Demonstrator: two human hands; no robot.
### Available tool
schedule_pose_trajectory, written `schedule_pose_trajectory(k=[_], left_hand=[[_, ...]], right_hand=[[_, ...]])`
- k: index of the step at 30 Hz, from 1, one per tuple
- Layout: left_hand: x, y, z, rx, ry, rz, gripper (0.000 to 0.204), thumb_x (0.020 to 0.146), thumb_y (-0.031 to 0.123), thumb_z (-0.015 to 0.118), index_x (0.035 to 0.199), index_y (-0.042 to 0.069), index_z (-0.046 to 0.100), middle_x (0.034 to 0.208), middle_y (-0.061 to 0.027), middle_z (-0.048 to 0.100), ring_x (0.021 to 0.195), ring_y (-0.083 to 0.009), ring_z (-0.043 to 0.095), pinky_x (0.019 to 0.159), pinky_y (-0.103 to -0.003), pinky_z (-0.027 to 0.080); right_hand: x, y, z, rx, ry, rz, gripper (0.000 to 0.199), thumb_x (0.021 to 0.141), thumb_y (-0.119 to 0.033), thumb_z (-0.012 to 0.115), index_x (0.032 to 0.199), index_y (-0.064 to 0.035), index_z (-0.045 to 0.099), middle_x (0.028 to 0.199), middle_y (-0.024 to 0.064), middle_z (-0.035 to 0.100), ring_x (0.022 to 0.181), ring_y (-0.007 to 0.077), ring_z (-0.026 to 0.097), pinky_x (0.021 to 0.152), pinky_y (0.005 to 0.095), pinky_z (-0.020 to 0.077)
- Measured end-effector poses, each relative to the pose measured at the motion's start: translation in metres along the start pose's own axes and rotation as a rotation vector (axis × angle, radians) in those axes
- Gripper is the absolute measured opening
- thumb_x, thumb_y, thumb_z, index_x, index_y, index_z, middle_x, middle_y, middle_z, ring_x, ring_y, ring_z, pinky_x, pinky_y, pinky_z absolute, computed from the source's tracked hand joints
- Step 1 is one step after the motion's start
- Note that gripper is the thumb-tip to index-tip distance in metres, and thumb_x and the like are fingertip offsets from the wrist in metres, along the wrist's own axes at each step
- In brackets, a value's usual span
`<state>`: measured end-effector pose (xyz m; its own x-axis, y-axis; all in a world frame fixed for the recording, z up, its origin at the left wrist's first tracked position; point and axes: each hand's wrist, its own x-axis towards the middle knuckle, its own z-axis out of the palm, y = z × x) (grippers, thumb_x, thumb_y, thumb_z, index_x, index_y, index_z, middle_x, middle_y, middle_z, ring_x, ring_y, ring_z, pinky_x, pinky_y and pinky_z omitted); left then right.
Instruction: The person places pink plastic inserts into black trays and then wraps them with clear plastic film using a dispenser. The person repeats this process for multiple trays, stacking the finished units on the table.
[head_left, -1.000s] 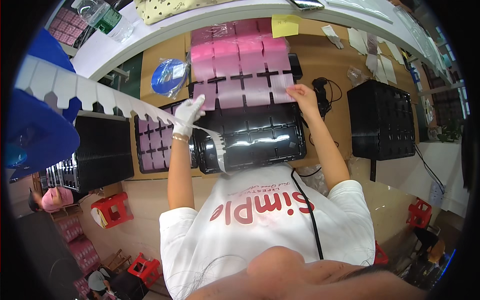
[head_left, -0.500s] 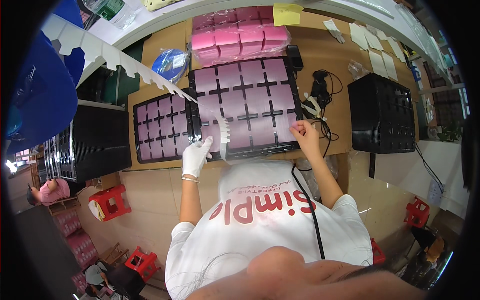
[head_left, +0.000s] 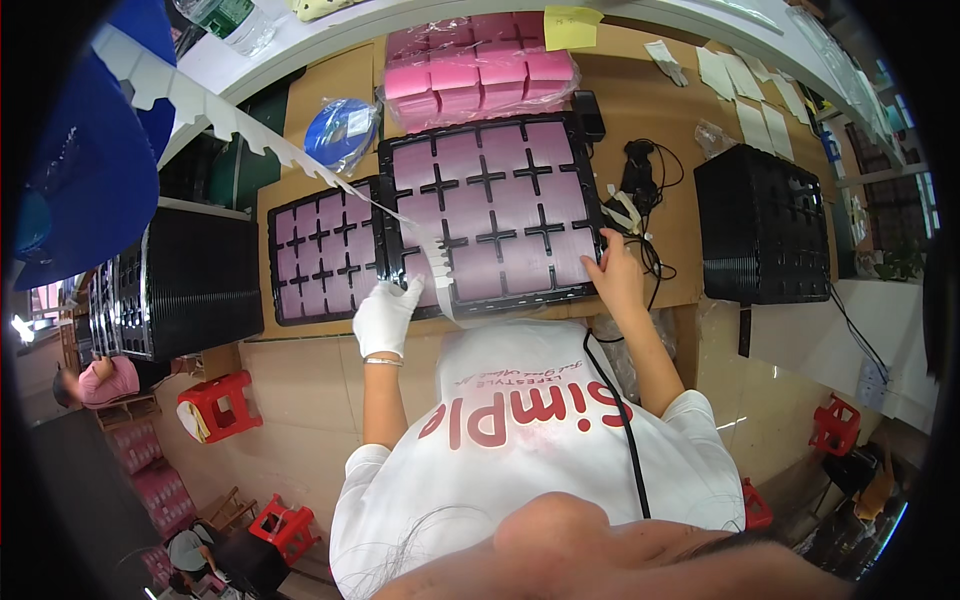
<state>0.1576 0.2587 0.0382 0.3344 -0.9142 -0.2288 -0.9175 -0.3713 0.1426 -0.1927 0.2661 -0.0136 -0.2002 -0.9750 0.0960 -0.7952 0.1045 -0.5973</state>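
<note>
Your black tray [head_left: 525, 300] looks fully covered by pink sheets [head_left: 514, 207], no gap visibly left; your right hand [head_left: 618, 274], thumb and fingers apart, is at its right edge, gloved left hand [head_left: 384, 318] at its near-left corner, grip unclear.

One left hand [head_left: 383, 318], one right hand [head_left: 617, 272], two pink-filled trays [head_left: 487, 178] and two tray stacks [head_left: 765, 225] show. There is one blue reel [head_left: 95, 170], one bagged blue disc [head_left: 338, 135], one bottle [head_left: 230, 20], one yellow note [head_left: 572, 29] and one loose glove [head_left: 664, 60]. Red stools [head_left: 216, 396] number at least three.
</note>
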Motion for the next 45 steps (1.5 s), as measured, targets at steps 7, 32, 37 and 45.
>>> schedule_pose_trajectory(k=[7, 32, 37, 45], left_hand=[[0.082, -0.001, 0.001, 0.012, 0.688, 0.414, 0.04, 0.09, 0.031, 0.059, 0.117, 0.002, 0.055, 0.122, -0.0221, 0.057, 0.106, -0.0358, 0.059, 0.085, -0.044, 0.049], [0.048, -0.011, 0.023, 0.262, 0.081, 1.089, 0.043, 0.092, 0.026, 0.049, 0.131, 0.008, 0.05, 0.14, -0.0121, 0.049, 0.13, -0.0265, 0.046, 0.112, -0.052, 0.022], [0.012, -0.036, 0.016, 0.003, 0.14, 1.101, 0.028, 0.091, 0.024, 0.053, 0.112, 0.009, 0.064, 0.118, -0.0091, 0.063, 0.109, -0.024, 0.059, 0.103, -0.043, 0.039], [0.004, -0.046, 0.04, -0.166, 0.448, 0.583, 0.033, 0.083, 0.023, 0.072, 0.109, 0.004, 0.067, 0.098, -0.01, 0.068, 0.092, -0.0247, 0.064, 0.091, -0.039, 0.048]], right_hand=[[0.091, -0.002, -0.004, -0.279, 0.325, -0.245, 0.04, 0.087, -0.014, 0.059, 0.123, 0.0008, 0.051, 0.122, 0.0196, 0.055, 0.114, 0.0341, 0.052, 0.092, 0.0443, 0.0427], [0.028, -0.006, -0.016, -0.14, -0.307, -0.832, 0.041, 0.087, -0.017, 0.057, 0.126, -0.0025, 0.056, 0.133, 0.0125, 0.054, 0.129, 0.0262, 0.046, 0.112, 0.0467, 0.028], [-0.006, 0.027, -0.028, -0.111, -0.179, -0.78, 0.035, 0.084, -0.015, 0.061, 0.117, -0.0018, 0.062, 0.123, 0.0118, 0.061, 0.12, 0.0243, 0.055, 0.109, 0.046, 0.034], [-0.009, 0.041, -0.012, -0.086, -0.101, -0.629, 0.043, 0.094, -0.02, 0.052, 0.131, 0.0012, 0.051, 0.137, 0.0178, 0.05, 0.13, 0.0299, 0.045, 0.111, 0.0432, 0.0301]])
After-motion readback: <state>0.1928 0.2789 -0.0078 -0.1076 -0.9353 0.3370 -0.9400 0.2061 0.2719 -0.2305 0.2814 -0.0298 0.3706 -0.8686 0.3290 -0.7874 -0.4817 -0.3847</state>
